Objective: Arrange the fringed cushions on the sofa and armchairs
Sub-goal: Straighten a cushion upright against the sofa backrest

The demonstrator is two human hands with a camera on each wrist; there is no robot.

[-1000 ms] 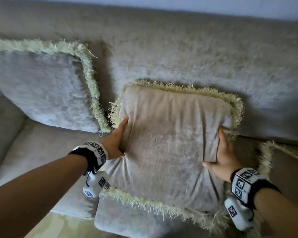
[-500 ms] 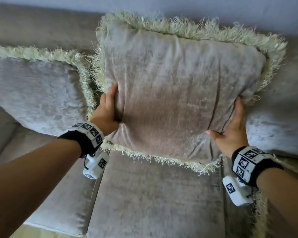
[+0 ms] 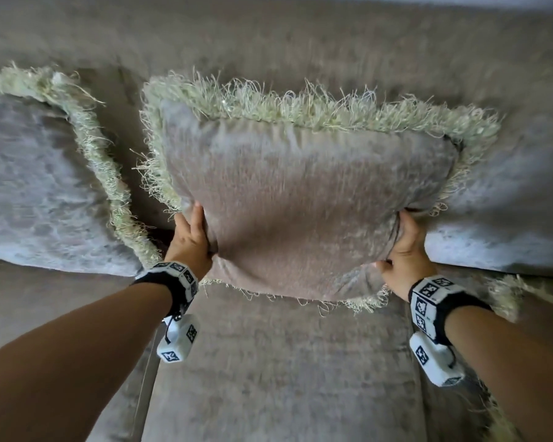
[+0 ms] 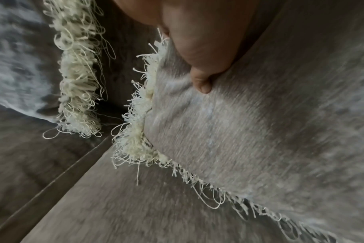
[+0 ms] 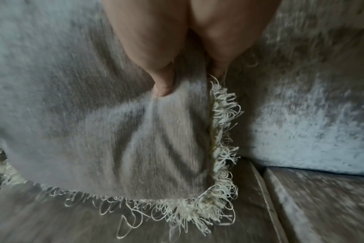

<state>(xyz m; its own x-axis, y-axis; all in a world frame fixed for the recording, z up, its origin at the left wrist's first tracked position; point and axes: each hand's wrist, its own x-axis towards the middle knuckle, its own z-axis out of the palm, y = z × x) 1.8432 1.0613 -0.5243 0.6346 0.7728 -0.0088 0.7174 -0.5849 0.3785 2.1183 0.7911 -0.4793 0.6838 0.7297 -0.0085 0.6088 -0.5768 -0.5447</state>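
A taupe cushion with pale green fringe (image 3: 304, 202) is held up in front of the sofa backrest (image 3: 300, 43), its lower edge above the seat. My left hand (image 3: 190, 239) grips its left side, thumb pressed into the front face (image 4: 202, 82). My right hand (image 3: 403, 247) pinches its right side, thumb on the front and fingers behind (image 5: 164, 82). A second fringed cushion (image 3: 42, 186) leans against the backrest at the left. The fringe of a third cushion (image 3: 508, 295) shows at the right edge of the seat.
The grey-brown sofa seat (image 3: 284, 378) lies below the held cushion, with a seam between seat pads (image 4: 52, 180) under my left wrist. The left cushion's fringe (image 4: 79, 82) hangs close beside the held one.
The cushion was lifted from lying on the seat up to the backrest, then lowered a little. Both hands kept their hold on its sides throughout.
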